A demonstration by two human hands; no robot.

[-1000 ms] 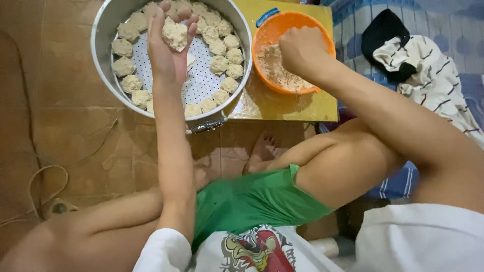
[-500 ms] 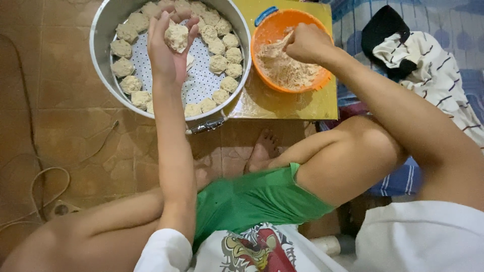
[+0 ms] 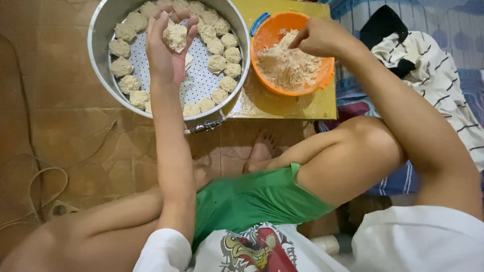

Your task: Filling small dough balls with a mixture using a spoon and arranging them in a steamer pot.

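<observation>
Upper left of the frame: a large round metal steamer tray (image 3: 101, 45) on the brown tiled floor (image 3: 65, 131), its perforated base ringed with pale dumplings (image 3: 218, 63) set side by side along the wall. Right of it, touching the rim, a yellow board (image 3: 282, 106) bearing an orange bowl (image 3: 325, 75) of pale minced filling (image 3: 287, 68); a blue handle-like piece (image 3: 258, 22) at the bowl's upper left edge. Far right, a striped white cloth (image 3: 428, 65) and a black one (image 3: 383, 25).

Over the tray, left hand (image 3: 166, 50) palm up, fingers curled loosely about one filled dumpling (image 3: 175, 36), cupped and not squeezed tight. At the top centre, right hand (image 3: 317, 38) over the bowl, fingers bunched down into the filling; whether pinching any of it, cannot tell. No labels or signs legible anywhere.
</observation>
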